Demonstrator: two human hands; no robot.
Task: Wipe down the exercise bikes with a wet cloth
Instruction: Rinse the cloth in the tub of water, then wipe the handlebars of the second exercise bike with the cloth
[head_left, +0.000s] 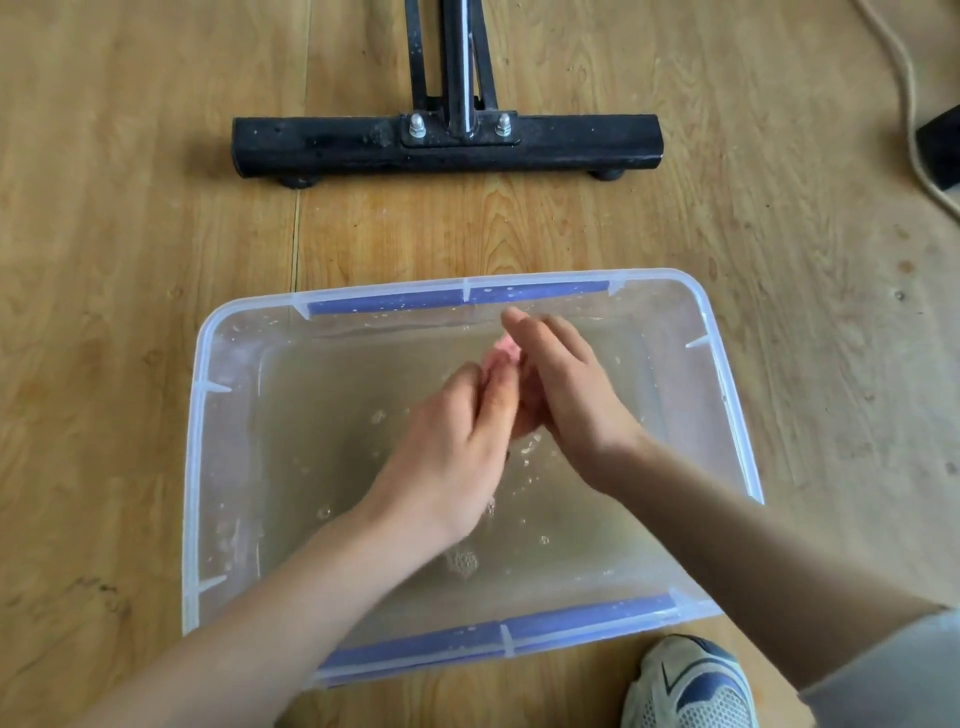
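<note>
Where the wooden floor (130, 260) fills the view, a clear plastic tub (208, 467) with blue handles sits in the near middle, holding shallow water (337, 415) dotted with bubbles. Beyond its far rim, well apart from it, the black foot bar of an exercise bike (322, 145) lies across the floor, with its frame tubes bolted at the centre. Both bare arms reach in over the tub. The left hand (452, 457) has its fingers curled round a small pink cloth (501, 356). The right hand (566, 395) closes on the same cloth from the right, fingers only lightly bent; motion blur hides the exact grip. Only a bit of the cloth shows, between the two hands above the water. A grey and navy shoe (691, 686) stands at the near right, and a rope (909, 104) trails along the far right.
</note>
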